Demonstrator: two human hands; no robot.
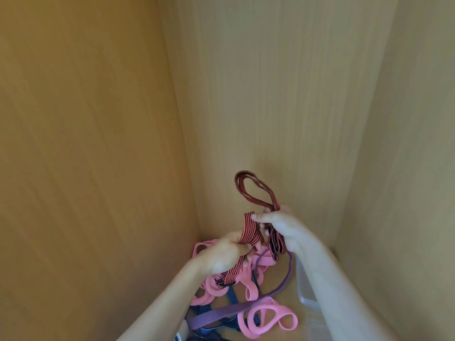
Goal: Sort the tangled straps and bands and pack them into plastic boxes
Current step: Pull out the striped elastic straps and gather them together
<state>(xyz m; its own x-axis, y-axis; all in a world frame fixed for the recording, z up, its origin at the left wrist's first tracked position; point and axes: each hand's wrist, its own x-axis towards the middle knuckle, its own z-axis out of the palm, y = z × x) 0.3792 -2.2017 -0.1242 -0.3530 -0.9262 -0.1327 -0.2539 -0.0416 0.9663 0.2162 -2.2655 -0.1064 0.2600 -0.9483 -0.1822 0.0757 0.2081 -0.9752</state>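
Red-striped strap is held just above the tangled heap of pink, purple and blue bands, left hand and right hand both with fingers clamped on it, so sorting looks barely begun, with nothing visibly packed in the clear plastic box beside the heap.

Straps heaped left of box

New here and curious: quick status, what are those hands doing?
Left hand grips red-and-black striped strap. Right hand pinches its looped end. Pink bands, purple band, blue strap tangled beneath. Clear plastic box at right.
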